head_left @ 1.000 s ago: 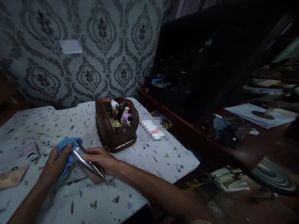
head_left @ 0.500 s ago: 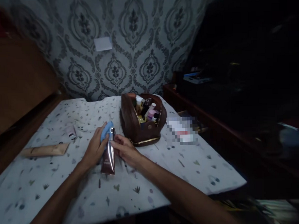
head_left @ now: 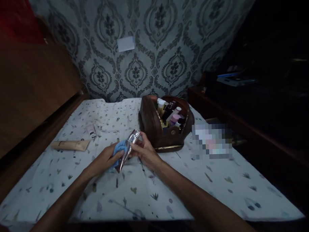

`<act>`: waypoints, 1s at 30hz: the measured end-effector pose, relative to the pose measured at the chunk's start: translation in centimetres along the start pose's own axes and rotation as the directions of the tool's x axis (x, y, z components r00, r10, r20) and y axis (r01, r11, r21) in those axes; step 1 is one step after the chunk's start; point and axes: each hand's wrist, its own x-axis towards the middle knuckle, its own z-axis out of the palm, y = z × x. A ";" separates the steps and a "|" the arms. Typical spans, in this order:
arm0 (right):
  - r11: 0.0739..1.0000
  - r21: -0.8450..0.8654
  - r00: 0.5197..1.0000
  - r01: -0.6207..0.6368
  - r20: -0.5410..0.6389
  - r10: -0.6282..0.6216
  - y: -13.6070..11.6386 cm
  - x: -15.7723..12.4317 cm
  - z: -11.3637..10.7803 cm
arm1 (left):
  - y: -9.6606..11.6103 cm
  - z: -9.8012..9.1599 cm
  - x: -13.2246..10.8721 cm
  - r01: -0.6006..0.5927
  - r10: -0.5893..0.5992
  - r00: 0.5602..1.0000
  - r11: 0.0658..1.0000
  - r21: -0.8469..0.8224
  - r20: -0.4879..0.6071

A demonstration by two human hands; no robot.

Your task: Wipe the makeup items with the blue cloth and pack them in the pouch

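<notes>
My left hand point(head_left: 104, 161) is closed on a blue cloth point(head_left: 119, 149) and presses it against a shiny brown cosmetic tube point(head_left: 126, 151). My right hand point(head_left: 145, 153) grips the same tube near its silver cap, holding it tilted just above the patterned white sheet point(head_left: 172, 183). Right behind my hands stands an open brown leather toiletry bag point(head_left: 155, 126), filled with several small bottles and tubes.
A tan tube point(head_left: 70, 145) and a small pale pink tube point(head_left: 91, 130) lie on the sheet at the left. A blurred packet point(head_left: 211, 141) lies right of the bag. A wooden board point(head_left: 29, 96) rises at the left, dark furniture at the right, patterned wallpaper behind.
The view has swung left, so the bag and my hands now sit nearer the middle. The tube has turned in my hands from hanging upright to a tilt, cap up and to the right.
</notes>
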 end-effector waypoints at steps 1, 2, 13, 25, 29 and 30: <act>1.000 -0.010 1.000 0.001 0.008 0.000 0.0 -0.1 0.1 | -0.2 -0.3 -0.5 0.052 -0.050 0.998 0.996 -0.067 0.036; 1.000 -0.018 1.000 0.002 0.016 -0.002 0.0 -0.1 0.2 | -0.5 -0.7 -0.9 0.108 -0.099 0.992 0.985 -0.137 0.073; 0.976 -0.205 0.997 0.069 0.042 -0.062 -0.6 -0.5 0.7 | -2.4 -4.7 -3.1 0.293 -0.253 0.952 0.916 -0.273 0.174; 0.897 -0.425 0.993 0.119 0.072 -0.097 -0.3 -0.1 -0.2 | -4.8 -5.8 -1.8 0.204 -0.185 0.957 0.977 0.066 -0.223; 0.879 -0.461 0.992 0.123 0.052 -0.112 0.3 0.2 -0.5 | -4.1 -4.5 -1.0 0.207 -0.045 0.904 0.917 0.341 -0.425; 0.875 -0.470 0.993 0.119 0.051 -0.107 0.5 0.2 -0.5 | -3.6 -4.0 -0.8 0.218 -0.011 0.890 0.888 0.404 -0.456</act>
